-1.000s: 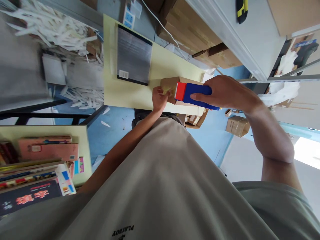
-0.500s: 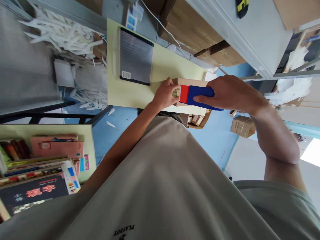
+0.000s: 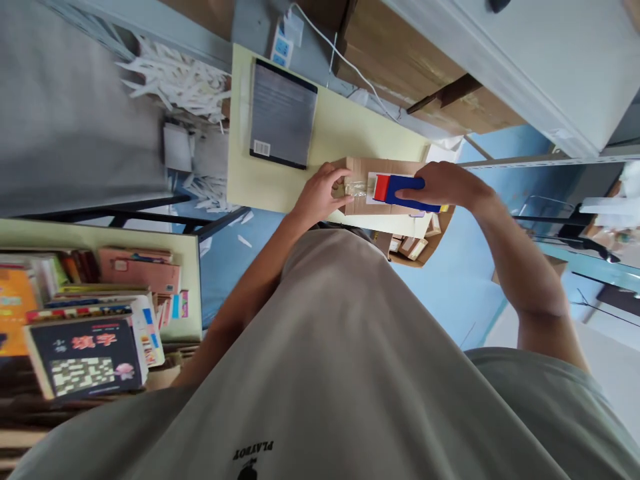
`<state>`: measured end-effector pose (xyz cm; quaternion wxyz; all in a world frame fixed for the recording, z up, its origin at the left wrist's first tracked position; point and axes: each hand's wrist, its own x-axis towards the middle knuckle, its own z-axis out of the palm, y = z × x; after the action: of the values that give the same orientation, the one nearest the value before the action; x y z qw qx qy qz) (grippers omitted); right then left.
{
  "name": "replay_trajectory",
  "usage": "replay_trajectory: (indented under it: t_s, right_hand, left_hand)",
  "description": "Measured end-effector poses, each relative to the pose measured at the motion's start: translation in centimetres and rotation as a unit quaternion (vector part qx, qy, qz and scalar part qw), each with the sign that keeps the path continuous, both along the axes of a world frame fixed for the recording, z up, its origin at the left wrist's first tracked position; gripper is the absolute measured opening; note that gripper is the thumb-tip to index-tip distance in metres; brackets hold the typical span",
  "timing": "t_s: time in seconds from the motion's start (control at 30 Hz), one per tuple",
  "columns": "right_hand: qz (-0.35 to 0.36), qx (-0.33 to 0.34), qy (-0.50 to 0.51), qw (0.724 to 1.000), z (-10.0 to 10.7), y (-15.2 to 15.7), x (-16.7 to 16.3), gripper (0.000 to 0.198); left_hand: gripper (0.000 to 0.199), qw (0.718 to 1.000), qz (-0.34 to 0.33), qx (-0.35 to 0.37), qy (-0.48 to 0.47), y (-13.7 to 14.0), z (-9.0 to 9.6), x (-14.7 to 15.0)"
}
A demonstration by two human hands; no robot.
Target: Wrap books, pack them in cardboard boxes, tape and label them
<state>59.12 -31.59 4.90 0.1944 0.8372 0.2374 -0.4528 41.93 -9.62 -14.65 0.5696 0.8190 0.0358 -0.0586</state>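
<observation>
A cardboard box (image 3: 361, 167) lies on the pale yellow table. Its left end is braced by my left hand (image 3: 320, 190), with thumb and fingers curled around the edges. Clear tape (image 3: 357, 189) shows across the box top near that end. My right hand (image 3: 447, 182) grips a blue tape dispenser (image 3: 409, 182) with a red front part, held low over the box. A white label (image 3: 371, 188) is partly visible under the dispenser's front, and the dispenser hides much of the top. Whether the dispenser touches the box I cannot tell.
On the yellow table (image 3: 240, 180), a dark grey plastic mailer (image 3: 284, 112) lies left of the box. A power strip (image 3: 283, 50) sits behind it. Large cartons (image 3: 400, 57) stand at the back. Books (image 3: 93, 360) fill the lower left; an open carton (image 3: 417, 257) holds small boxes.
My right hand and the dispenser have drawn away rightward from my left hand, uncovering tape and part of a white label. My left hand stays at the box end. The view has shifted.
</observation>
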Motion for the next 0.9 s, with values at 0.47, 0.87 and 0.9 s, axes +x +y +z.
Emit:
replay_trajectory:
  t_s: [0.47,0.87,0.9]
  right_hand:
    - [0.009,0.140,0.008,0.990,-3.5,-4.0,0.4,0.068]
    - [0.023,0.237,0.043,0.970,-4.0,-4.0,0.7,0.061]
    - [0.024,0.239,0.050,0.970,-3.8,-4.1,0.9,0.060]
  left_hand:
    - [0.033,0.927,0.354,0.001,0.121,-9.4,1.8,-3.9]
    - [0.023,0.861,0.479,0.124,0.117,-10.1,0.1,0.0]
    - [0.021,0.860,0.479,0.131,0.117,-9.9,0.1,0.1]
